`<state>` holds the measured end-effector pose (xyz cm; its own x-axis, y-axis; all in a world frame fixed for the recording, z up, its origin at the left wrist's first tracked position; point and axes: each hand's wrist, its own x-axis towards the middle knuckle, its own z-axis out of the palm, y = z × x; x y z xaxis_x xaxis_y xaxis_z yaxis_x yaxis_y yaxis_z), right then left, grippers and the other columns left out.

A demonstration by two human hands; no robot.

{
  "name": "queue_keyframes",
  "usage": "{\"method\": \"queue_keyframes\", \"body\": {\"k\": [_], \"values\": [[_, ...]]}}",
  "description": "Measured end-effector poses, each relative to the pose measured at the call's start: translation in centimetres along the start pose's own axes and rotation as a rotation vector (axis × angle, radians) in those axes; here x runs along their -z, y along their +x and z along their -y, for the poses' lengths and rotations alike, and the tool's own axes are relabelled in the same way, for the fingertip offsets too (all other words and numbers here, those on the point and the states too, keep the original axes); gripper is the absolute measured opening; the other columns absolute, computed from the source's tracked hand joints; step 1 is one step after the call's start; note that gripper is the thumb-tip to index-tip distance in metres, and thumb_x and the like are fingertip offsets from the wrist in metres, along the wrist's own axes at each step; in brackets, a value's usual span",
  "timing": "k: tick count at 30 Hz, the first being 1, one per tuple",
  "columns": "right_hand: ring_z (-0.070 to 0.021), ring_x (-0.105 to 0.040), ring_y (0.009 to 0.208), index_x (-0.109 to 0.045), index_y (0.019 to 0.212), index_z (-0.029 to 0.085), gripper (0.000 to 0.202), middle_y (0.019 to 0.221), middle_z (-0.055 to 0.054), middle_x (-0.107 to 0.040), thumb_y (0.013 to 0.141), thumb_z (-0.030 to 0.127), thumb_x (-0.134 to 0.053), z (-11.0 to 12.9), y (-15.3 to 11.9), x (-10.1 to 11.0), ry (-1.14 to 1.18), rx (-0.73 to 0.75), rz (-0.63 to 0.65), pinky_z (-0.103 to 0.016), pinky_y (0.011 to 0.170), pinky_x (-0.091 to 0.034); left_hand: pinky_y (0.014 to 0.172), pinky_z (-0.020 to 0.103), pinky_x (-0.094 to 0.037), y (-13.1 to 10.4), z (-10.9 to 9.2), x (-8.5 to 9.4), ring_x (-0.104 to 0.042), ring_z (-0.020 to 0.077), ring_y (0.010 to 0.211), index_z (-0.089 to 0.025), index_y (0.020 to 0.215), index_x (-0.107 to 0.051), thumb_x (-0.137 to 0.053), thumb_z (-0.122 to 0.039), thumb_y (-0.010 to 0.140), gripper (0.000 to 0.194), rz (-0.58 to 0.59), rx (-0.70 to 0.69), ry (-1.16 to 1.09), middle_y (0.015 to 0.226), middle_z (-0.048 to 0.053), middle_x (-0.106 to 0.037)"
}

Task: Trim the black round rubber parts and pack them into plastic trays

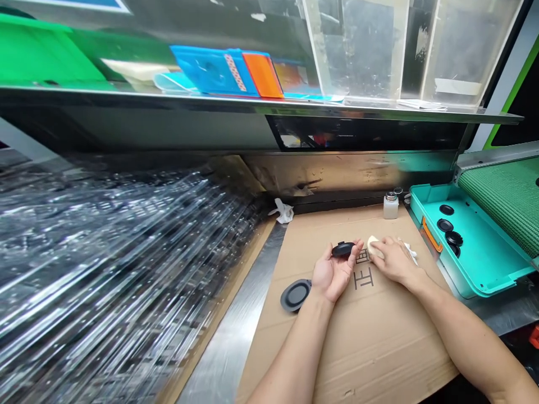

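Grey disc (295,295): lay flat on the cardboard (374,342). Left hand (332,276): palm up, fingers partly curled, held a black cap (342,249) above the cardboard; we judged it light, stiff, slightly slippery, best taken by its rim. Right hand (394,261): fingers bent onto a pale pad (373,244), which we judged soft.

You've got bright, cool light over the brown cardboard sheet (396,325), with only soft shadows by your hands. White glare runs down the brushed silver metal strip (229,342). On your left, the clear shiny plastic material (105,269) streaks into blur; the blue-and-orange box (227,72) looks smeared, the frame's edges stretched, and the dark recess under the shelf is dim.
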<state>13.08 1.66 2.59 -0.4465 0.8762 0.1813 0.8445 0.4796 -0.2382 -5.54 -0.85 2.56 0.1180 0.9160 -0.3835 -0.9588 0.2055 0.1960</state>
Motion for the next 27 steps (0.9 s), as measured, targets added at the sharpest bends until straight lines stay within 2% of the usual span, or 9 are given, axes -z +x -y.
{"method": "queue_keyframes", "body": {"k": [5,8,11,15,18,20,23,25,27], "values": [[-0.0221,-0.057,0.11,-0.062,0.133,0.024,0.036,0.118,-0.008,-0.062,0.1,0.038,-0.059,0.4,0.3,0.1,0.315,-0.021,-0.265,-0.032,0.098,-0.043,0.084,0.039,-0.065,0.5,0.7,0.4,-0.069,0.0285,0.11,-0.008,0.109,-0.06,-0.034,-0.044,0.105,0.045,0.026,-0.067,0.103,0.117,0.022,-0.067],[-0.0213,-0.058,0.105,-0.066,0.126,0.025,0.029,0.113,-0.006,-0.064,0.099,0.034,-0.058,2.5,-0.5,-0.4,0.41,0.114,-0.229,-0.033,0.095,-0.045,0.093,0.041,-0.061,0.8,1.8,0.7,-0.07,0.0242,0.108,-0.013,0.106,-0.062,-0.034,-0.035,0.106,0.036,0.021,-0.099,0.193,0.119,0.016,-0.069],[-0.0229,-0.054,0.104,-0.069,0.12,0.025,0.026,0.114,-0.007,-0.061,0.095,0.029,-0.061,4.3,-1.2,-1.2,0.333,0.234,-0.161,-0.034,0.092,-0.046,0.102,0.046,-0.055,0.8,2.7,0.8,-0.066,0.0265,0.116,-0.015,0.11,-0.063,-0.037,-0.04,0.105,0.037,0.042,-0.086,0.26,0.125,0.015,-0.067],[-0.0257,-0.05,0.109,-0.065,0.127,0.026,0.031,0.12,-0.01,-0.058,0.099,0.031,-0.055,3.5,-0.5,-1.4,0.102,0.043,-0.149,-0.036,0.093,-0.043,0.109,0.048,-0.05,0.8,2.8,0.8,-0.062,0.0279,0.123,-0.01,0.113,-0.065,-0.034,-0.034,0.105,0.04,0.08,-0.106,0.282,0.125,0.019,-0.067],[-0.0265,-0.05,0.108,-0.066,0.121,0.024,0.027,0.114,-0.011,-0.059,0.102,0.034,-0.05,1.4,0.1,-1.1,-0.012,-0.13,-0.115,-0.036,0.092,-0.041,0.106,0.049,-0.053,0.8,2.3,0.9,-0.064,0.028,0.12,-0.011,0.112,-0.066,-0.039,-0.025,0.103,0.032,0.047,-0.115,0.336,0.126,0.018,-0.067],[-0.0267,-0.05,0.107,-0.067,0.117,0.023,0.026,0.113,-0.011,-0.059,0.102,0.035,-0.049,0.5,0.3,-1.2,-0.049,-0.168,-0.095,-0.036,0.09,-0.041,0.101,0.047,-0.056,0.7,2.0,0.9,-0.066,0.029,0.117,-0.01,0.111,-0.066,-0.045,-0.026,0.102,0.028,0.059,-0.133,0.403,0.128,0.02,-0.066],[-0.027,-0.051,0.106,-0.066,0.117,0.022,0.027,0.111,-0.011,-0.059,0.102,0.036,-0.048,0.2,0.2,-1.6,-0.083,-0.128,-0.07,-0.036,0.092,-0.04,0.098,0.038,-0.057,0.0,2.3,0.8,-0.067,0.0278,0.115,-0.01,0.113,-0.065,-0.064,-0.027,0.094,0.025,0.086,-0.308,0.548,0.128,0.02,-0.066],[-0.0272,-0.051,0.107,-0.064,0.121,0.022,0.029,0.111,-0.011,-0.059,0.102,0.037,-0.048,0.4,0.2,-1.8,-0.09,-0.093,-0.056,-0.037,0.093,-0.04,0.103,0.032,-0.053,-0.9,3.0,0.4,-0.065,0.0242,0.119,-0.015,0.115,-0.064,-0.081,-0.014,0.078,0.04,0.063,-0.522,0.652,0.126,0.015,-0.068],[-0.0274,-0.05,0.107,-0.062,0.126,0.023,0.031,0.113,-0.011,-0.059,0.102,0.037,-0.049,0.5,0.2,-1.9,-0.085,-0.087,-0.041,-0.037,0.092,-0.04,0.11,0.028,-0.047,-2.0,3.9,-0.2,-0.061,0.0214,0.126,-0.019,0.116,-0.063,-0.085,0.0,0.065,0.058,0.029,-0.694,0.694,0.126,0.012,-0.069]]}}
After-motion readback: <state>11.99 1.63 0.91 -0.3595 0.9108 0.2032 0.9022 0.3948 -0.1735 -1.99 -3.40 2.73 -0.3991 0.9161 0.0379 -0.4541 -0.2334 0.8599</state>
